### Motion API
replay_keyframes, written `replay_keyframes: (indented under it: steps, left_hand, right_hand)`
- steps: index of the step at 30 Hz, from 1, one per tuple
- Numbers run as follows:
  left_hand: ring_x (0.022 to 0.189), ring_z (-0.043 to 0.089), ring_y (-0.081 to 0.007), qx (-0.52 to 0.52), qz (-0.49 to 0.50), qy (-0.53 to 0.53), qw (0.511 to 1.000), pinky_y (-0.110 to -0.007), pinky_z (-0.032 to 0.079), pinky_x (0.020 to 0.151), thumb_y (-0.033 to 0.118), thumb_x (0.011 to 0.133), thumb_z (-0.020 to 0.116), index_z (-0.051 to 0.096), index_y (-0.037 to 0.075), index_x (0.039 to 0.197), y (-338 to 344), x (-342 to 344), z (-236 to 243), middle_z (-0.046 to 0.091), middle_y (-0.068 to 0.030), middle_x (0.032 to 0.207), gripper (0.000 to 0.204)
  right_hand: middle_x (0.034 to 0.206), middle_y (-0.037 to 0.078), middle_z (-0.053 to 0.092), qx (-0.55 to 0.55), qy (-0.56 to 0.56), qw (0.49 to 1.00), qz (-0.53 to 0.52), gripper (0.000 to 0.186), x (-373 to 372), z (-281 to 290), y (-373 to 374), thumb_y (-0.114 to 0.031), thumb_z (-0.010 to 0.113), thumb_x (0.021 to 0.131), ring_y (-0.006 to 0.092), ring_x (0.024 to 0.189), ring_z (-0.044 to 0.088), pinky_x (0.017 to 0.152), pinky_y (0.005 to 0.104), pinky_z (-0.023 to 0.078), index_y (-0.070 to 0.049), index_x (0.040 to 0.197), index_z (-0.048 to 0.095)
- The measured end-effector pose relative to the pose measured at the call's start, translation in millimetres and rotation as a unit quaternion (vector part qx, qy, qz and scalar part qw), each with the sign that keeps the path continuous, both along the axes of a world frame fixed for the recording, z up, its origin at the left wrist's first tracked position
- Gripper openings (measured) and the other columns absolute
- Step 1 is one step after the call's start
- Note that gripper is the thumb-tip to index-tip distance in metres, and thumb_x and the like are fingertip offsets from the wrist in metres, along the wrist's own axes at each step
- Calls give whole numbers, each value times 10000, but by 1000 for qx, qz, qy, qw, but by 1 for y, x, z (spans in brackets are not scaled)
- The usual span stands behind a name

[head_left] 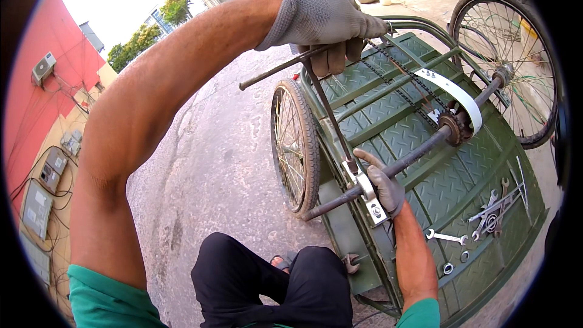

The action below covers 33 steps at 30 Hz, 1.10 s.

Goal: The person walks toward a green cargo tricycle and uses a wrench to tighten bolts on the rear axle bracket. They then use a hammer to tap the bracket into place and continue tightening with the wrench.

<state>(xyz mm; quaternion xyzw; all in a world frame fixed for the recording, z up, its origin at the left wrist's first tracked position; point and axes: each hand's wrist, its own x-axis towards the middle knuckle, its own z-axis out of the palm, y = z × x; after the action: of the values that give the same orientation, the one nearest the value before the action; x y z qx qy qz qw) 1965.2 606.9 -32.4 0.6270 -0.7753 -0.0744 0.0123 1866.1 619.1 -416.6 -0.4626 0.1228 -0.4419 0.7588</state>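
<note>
Green cart bed (443, 182), loose wrenches (448, 237), crossing axle (419, 152), left grip (328, 19) round T-handle wrench (328, 112), right grip (388, 189) half-open against bracket (371, 199)

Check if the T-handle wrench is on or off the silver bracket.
On: the wrench reaches down, its lower end against the bracket; what's beneath is hidden.

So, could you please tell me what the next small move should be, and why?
Probably a small turn of the wrench: the left hand grips it at the top, its lower end meets the bracket, and the right hand is close beside that bracket, perhaps steadying it.
</note>
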Motion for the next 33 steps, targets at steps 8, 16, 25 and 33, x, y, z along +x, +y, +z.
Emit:
replay_keyframes:
  steps: [8, 16, 25, 33]
  left_hand:
    - [416, 607, -121, 5, -12, -132, 991, -277, 496, 363, 672, 1019, 452, 717, 47, 779, -15, 11, 9, 620, -52, 539, 720]
    - [286, 458, -109, 64, 117, 247, 960, -237, 371, 258, 366, 1125, 349, 636, -114, 1073, -11, 47, -17, 499, -19, 437, 561]
    - [829, 701, -159, -225, 112, 466, 848, -268, 591, 638, 170, 1079, 454, 598, -24, 1305, 7, 104, -79, 697, -154, 993, 330]
    - [875, 671, -119, -373, -234, 428, 789, -283, 550, 826, 208, 1105, 492, 621, -9, 1265, 17, 89, -105, 695, -90, 907, 299]
  right_hand:
    - [827, 3, 610, 0, 14, 1000, 0, 627, -4, 1, -1, -292, 515, 1032, 87, 781, 579, 732, 250, 474, 4, 1555, 335]
    - [867, -13, 600, -24, 33, 999, 24, 615, -7, 10, -2, -269, 514, 1034, 63, 807, 553, 751, 221, 445, -3, 1559, 334]
    - [1296, 87, 666, -47, 42, 998, 10, 631, -4, -8, -9, -340, 525, 1041, 148, 885, 706, 786, 266, 577, -62, 1577, 341]
    - [1092, 48, 691, -39, 47, 998, 11, 634, -6, -4, -7, -396, 537, 1045, 102, 880, 658, 779, 254, 531, -59, 1558, 380]
